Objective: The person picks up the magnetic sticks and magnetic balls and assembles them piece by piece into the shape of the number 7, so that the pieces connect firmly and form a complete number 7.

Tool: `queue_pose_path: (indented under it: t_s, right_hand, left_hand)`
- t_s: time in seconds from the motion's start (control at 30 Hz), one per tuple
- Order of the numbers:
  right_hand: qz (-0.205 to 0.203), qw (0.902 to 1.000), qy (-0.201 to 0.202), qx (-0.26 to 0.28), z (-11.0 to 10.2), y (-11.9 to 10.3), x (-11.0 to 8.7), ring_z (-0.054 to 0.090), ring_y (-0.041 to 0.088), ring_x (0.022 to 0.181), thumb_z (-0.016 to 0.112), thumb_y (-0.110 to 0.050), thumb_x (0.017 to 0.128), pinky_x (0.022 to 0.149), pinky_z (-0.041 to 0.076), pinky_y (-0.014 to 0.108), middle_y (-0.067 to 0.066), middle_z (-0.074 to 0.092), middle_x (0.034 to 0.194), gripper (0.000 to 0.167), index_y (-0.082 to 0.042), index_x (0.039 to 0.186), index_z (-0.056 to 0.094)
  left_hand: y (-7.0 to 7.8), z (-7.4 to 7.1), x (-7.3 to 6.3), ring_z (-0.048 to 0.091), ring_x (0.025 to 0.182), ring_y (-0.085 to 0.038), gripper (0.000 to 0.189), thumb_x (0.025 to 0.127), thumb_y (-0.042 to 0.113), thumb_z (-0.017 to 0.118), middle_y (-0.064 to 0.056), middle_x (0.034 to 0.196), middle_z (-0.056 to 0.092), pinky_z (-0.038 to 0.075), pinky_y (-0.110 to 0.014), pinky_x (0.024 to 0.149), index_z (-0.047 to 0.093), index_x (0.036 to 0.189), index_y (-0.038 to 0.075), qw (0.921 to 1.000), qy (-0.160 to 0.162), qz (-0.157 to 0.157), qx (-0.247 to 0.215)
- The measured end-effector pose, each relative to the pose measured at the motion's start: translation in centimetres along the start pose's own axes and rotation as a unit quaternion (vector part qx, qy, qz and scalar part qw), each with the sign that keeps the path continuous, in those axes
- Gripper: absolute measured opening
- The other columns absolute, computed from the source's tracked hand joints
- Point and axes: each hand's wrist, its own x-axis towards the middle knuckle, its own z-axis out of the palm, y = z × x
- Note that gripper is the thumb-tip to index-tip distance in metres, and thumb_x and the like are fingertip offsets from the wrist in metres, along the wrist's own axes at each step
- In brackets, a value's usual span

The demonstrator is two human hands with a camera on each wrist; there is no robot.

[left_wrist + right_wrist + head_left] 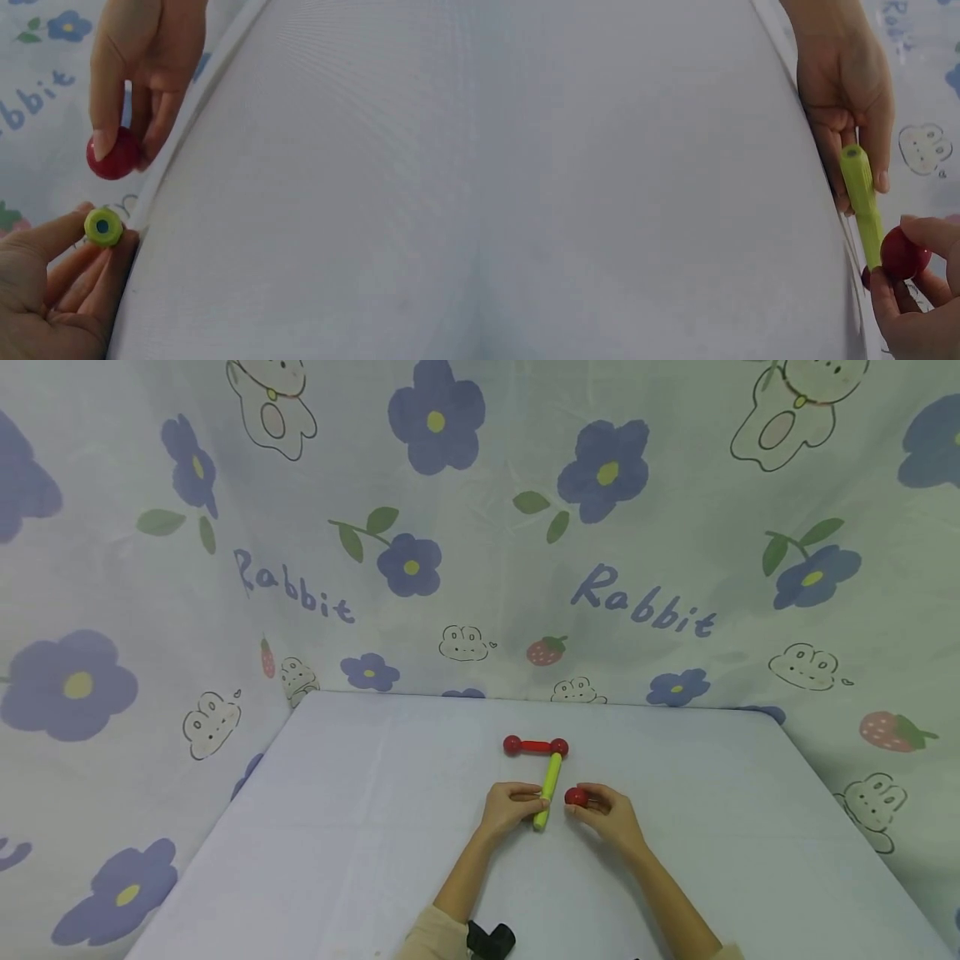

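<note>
A yellow-green rod (550, 783) is pinched near its lower part by my left hand (512, 811). Its far end meets a red ball (559, 747), from which a short red rod (536, 747) runs left to another red ball (512, 745). In the left wrist view, the near end of the yellow-green rod (103, 226) faces the camera and shows a dark spot in its middle. My right hand (611, 820) holds a loose red ball (576, 797) between thumb and fingers, just right of the rod and apart from it.
A white-covered table (360, 810) lies beneath the hands. Behind and beside it hangs a patterned cloth (495, 568) with flowers and rabbits. A black object (493, 941) shows at the bottom edge beside the left sleeve.
</note>
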Motion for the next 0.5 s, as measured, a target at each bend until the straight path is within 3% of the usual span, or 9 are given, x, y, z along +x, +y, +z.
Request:
queue_pose_path:
  t_s: [0.13,0.37,0.5]
  right_hand:
    - [-0.013,0.9996,-0.019,0.014,0.6,0.1,-0.9,0.065,0.027,0.097,0.077,-0.011,0.077,0.081,0.054,0.027,0.017,0.065,0.108,0.043,0.005,0.114,0.061]
    - [-0.041,0.9965,-0.064,0.036,1.5,0.4,-2.2,0.066,0.027,0.093,0.076,-0.005,0.076,0.078,0.054,0.023,0.019,0.064,0.105,0.042,0.009,0.112,0.060]
    - [-0.042,0.9946,-0.079,0.052,2.1,0.3,-2.7,0.066,0.028,0.093,0.076,-0.004,0.076,0.080,0.054,0.026,0.021,0.064,0.105,0.044,0.010,0.113,0.058]
  left_hand:
    - [0.3,0.0,-0.1,0.069,0.086,-0.024,0.032,0.080,0.007,0.072,-0.022,0.096,0.069,0.056,-0.028,0.071,0.066,0.106,-0.010,1.0000,-0.003,0.004,-0.003]
    - [3.2,-0.1,-1.6,0.069,0.089,-0.029,0.032,0.081,0.004,0.069,-0.027,0.098,0.067,0.056,-0.028,0.072,0.063,0.107,-0.015,0.9999,-0.009,0.011,0.001]
    - [3.8,-0.2,-2.0,0.069,0.089,-0.028,0.032,0.082,0.004,0.069,-0.026,0.098,0.067,0.056,-0.029,0.073,0.063,0.107,-0.015,0.9999,-0.007,0.009,0.004]
